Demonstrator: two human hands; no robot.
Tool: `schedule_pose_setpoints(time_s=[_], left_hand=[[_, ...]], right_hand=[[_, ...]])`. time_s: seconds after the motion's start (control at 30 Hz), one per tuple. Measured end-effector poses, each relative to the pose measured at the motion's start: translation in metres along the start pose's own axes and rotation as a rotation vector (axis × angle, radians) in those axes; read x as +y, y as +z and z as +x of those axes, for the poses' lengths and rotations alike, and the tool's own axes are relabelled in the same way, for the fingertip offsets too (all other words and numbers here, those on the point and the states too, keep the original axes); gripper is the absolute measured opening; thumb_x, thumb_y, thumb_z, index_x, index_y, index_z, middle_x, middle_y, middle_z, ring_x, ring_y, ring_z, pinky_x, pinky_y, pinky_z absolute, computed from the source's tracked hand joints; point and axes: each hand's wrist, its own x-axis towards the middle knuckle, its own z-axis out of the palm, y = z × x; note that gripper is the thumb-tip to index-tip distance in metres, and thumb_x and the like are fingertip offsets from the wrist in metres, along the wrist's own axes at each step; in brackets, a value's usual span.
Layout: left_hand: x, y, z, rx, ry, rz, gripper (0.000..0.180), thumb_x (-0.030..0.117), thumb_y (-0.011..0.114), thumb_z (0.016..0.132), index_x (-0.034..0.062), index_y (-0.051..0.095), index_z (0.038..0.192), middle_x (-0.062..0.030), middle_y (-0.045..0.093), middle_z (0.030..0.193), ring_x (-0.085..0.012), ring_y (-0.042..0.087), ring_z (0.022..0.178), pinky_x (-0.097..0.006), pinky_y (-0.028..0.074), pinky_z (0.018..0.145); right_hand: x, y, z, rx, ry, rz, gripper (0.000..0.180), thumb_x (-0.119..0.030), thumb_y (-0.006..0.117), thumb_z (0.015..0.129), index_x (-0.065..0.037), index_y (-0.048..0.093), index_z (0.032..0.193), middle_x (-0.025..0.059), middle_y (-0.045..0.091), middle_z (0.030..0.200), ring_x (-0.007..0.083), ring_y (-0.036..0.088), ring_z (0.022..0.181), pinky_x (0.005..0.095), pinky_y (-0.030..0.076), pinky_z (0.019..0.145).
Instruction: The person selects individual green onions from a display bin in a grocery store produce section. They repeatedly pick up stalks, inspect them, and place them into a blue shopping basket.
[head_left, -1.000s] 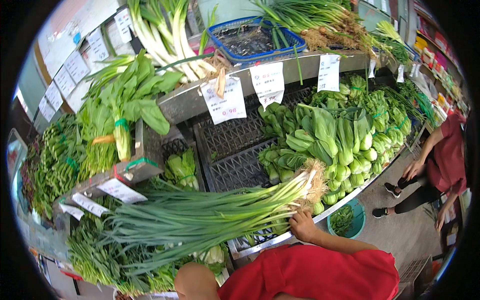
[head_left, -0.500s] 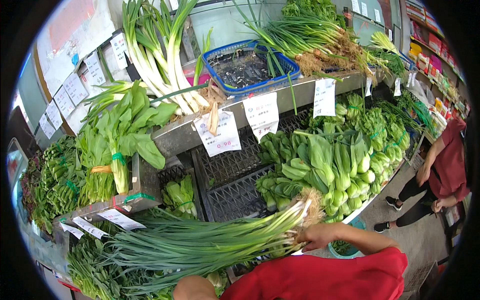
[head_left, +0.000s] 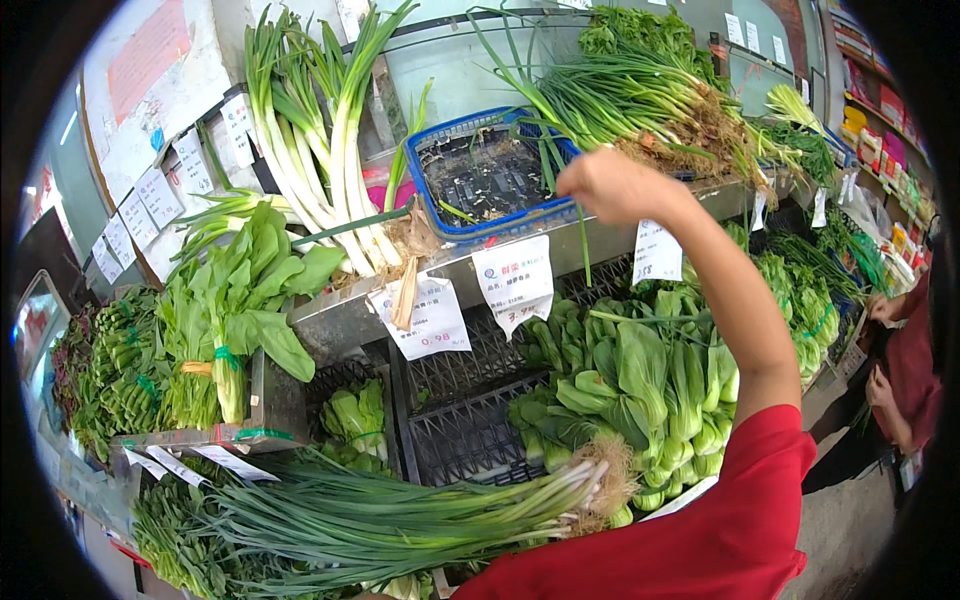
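My right hand (head_left: 618, 186) is raised over the right end of the blue basket (head_left: 425, 185) on the upper ledge. Its fingers are curled closed. Green onion leaves (head_left: 548, 160) run right beside the fingers, and one leaf hangs below the hand over the ledge; whether the fingers grip them is hidden. The basket holds a few loose green scraps. Just right of the hand lies a heap of green onions (head_left: 640, 95) with brown roots. Below, a long bunch of leafy green onions (head_left: 400, 515) rests across the near shelf, roots to the right. My left hand is out of view.
Bok choy (head_left: 650, 380) is piled in black crates (head_left: 470, 430). Thick leeks (head_left: 330, 150) lean at the back left, with leafy greens (head_left: 250, 290) nearer. Paper price tags (head_left: 425, 315) hang from the ledge. At the far right stands another person (head_left: 905, 370).
My right hand has left the root end of the near green onion bunch and risen to the blue basket's right end. The bunch stays on the near shelf.
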Motion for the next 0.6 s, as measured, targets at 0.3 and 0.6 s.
schedule_pose_setpoints(time_s=[0.3, 0.6], left_hand=[[0.008, -0.016, -0.027, -0.451, -0.355, -0.43, 0.038, 0.002, 0.057, 0.079, -0.0089, 0.047, 0.114, -0.0218, 0.053, 0.108, -0.0326, 0.054, 0.096, -0.04, 0.045, 0.084], [0.007, -0.022, -0.045, -0.584, -0.483, -0.443, 0.039, 0.006, 0.058, 0.079, -0.0068, 0.047, 0.114, -0.021, 0.052, 0.109, -0.0329, 0.053, 0.098, -0.042, 0.043, 0.086]], right_hand=[[0.071, 0.028, 0.093, -0.929, 0.067, -0.312, 0.023, -0.002, 0.055, 0.064, -0.006, 0.068, 0.082, 0.0117, 0.064, 0.076, 0.0301, 0.059, 0.071, 0.04, 0.045, 0.061], [0.103, 0.059, 0.113, -0.363, 0.154, -0.369, 0.033, 0.001, 0.056, 0.063, -0.007, 0.069, 0.092, 0.017, 0.065, 0.081, 0.0353, 0.062, 0.081, 0.0395, 0.05, 0.069]])
